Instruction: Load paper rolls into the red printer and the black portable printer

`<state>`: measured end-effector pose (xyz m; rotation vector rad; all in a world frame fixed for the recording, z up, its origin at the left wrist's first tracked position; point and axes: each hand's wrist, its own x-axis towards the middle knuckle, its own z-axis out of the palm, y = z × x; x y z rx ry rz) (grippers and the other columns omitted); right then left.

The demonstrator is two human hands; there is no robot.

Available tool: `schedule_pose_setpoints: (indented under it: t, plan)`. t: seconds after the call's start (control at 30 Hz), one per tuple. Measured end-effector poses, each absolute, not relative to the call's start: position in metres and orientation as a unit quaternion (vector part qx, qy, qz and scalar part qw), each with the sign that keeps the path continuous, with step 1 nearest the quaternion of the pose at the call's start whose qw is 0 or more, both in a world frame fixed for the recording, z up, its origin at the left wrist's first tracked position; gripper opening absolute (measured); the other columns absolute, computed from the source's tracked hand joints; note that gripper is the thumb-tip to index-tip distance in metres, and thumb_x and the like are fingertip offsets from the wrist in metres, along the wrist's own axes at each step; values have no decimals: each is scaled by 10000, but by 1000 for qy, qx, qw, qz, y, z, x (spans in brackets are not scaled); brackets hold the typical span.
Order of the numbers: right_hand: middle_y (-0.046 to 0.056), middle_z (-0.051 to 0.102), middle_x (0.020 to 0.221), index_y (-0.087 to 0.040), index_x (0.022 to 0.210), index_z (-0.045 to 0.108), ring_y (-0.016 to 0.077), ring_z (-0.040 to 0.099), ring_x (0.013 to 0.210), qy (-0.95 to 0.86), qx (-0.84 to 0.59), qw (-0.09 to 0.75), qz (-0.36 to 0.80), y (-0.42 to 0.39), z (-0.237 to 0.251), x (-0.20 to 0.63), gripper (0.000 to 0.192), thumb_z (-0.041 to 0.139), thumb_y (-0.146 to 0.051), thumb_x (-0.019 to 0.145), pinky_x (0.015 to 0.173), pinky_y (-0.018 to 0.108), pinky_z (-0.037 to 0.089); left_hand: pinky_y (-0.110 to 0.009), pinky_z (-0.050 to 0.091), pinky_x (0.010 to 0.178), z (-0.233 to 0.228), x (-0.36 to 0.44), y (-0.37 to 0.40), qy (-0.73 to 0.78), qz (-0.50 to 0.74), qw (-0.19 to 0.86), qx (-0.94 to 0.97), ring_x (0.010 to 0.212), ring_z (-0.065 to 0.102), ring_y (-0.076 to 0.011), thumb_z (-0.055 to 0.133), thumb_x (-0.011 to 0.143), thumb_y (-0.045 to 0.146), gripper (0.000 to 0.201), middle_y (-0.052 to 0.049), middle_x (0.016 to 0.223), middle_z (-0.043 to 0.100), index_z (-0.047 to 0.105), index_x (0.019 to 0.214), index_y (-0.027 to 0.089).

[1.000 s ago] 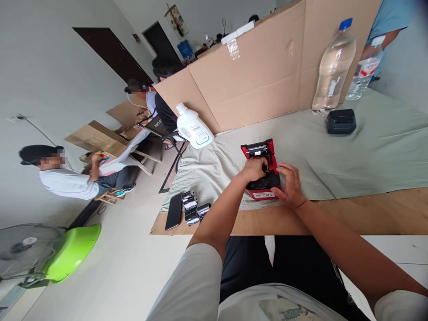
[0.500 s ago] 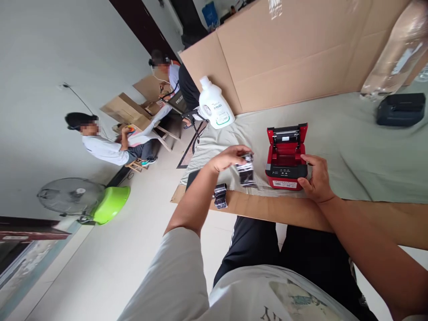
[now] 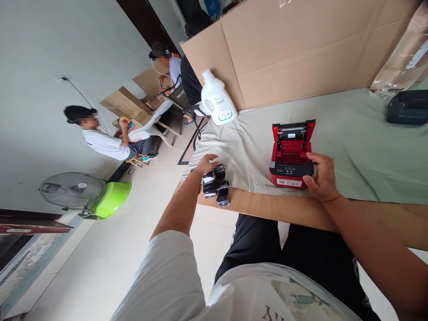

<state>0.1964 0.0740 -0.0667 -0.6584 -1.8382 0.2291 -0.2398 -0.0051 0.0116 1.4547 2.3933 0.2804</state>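
A small red and black label printer (image 3: 291,171) stands on the cloth with its lid raised and its red inside showing. My right hand (image 3: 323,178) grips its right side, thumb near the front corner and fingers along the top edge. To the left, my left hand (image 3: 206,164) is beside crumpled, shiny black film-like pieces (image 3: 214,180) at the table edge. Its visible fingers are stretched out and apart, just past the pieces; the forearm and hand partly cover what lies there. Another curled black piece (image 3: 223,194) hangs near the cardboard edge.
A white detergent bottle (image 3: 219,99) stands at the back left before a cardboard wall (image 3: 301,53). A black case (image 3: 408,108) lies at the far right. Two people sit at a low table beyond; a fan (image 3: 72,189) and green basin (image 3: 112,199) are on the floor.
My left hand has moved left and away from the printer, and the black film-like piece it held now lies at the table edge. My right hand stays on the printer.
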Motion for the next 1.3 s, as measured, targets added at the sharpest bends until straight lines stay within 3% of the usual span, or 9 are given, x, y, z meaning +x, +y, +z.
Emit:
schedule_pose_setpoints:
  t: [0.07,0.2,0.43,0.63,0.9,1.13,1.2,1.3]
  plan:
    - [167,610,1236,-183,1289,500,349,568,1130,-778,-282,553,99,74,-67,196,596,449,-631,898,984,549,426,-313,467,1035,19,-252,-8,847,83,153,503,1216,582,-240,632,706,205,521,-88,1315,643,631,1227,180]
    - [161,613,1225,-186,1276,512,350,573,1124,-779,-287,549,97,76,-68,196,570,464,-605,891,987,550,421,-339,469,1016,20,-267,-14,856,26,165,489,1141,624,-275,664,559,126,467,-49,1107,732,705,1016,214]
    - [154,618,1227,-191,1265,526,341,571,1125,-779,-279,554,95,74,-66,196,522,490,-556,894,972,538,426,-318,500,917,13,-266,-22,865,35,158,475,1086,642,-281,634,526,90,458,-74,1091,733,668,973,183]
    - [153,626,1218,-188,1236,547,335,579,1110,-775,-277,560,95,72,-64,195,484,501,-531,898,969,535,427,-299,520,877,75,-260,-23,843,105,153,504,997,658,-212,610,640,160,467,-44,1037,726,623,1107,167]
    - [159,622,1211,-196,1222,563,335,573,1112,-775,-281,559,92,71,-63,193,471,476,-546,919,969,553,440,-322,534,836,147,-151,-17,703,182,328,604,902,648,-210,666,607,181,366,-53,960,702,670,973,174]
    - [176,568,1323,-218,1332,460,360,536,1222,-762,-312,568,-13,57,-54,184,659,668,-565,812,1002,569,449,-328,519,867,115,-53,14,505,189,482,691,935,647,-197,732,696,298,432,-72,1037,697,643,1099,174]
    - [187,541,1366,-216,1363,447,354,521,1253,-757,-300,577,-54,53,-52,182,648,679,-498,828,991,547,465,-349,505,921,98,-30,34,487,196,438,729,997,644,-210,693,741,277,397,-82,1083,690,625,1115,162]
    - [163,566,1364,-231,1321,516,334,519,1270,-770,-270,571,-87,51,-52,183,484,620,-413,885,985,512,471,-367,470,993,77,-2,65,531,161,305,774,1081,628,-236,656,751,193,393,-89,1146,676,593,1138,160]
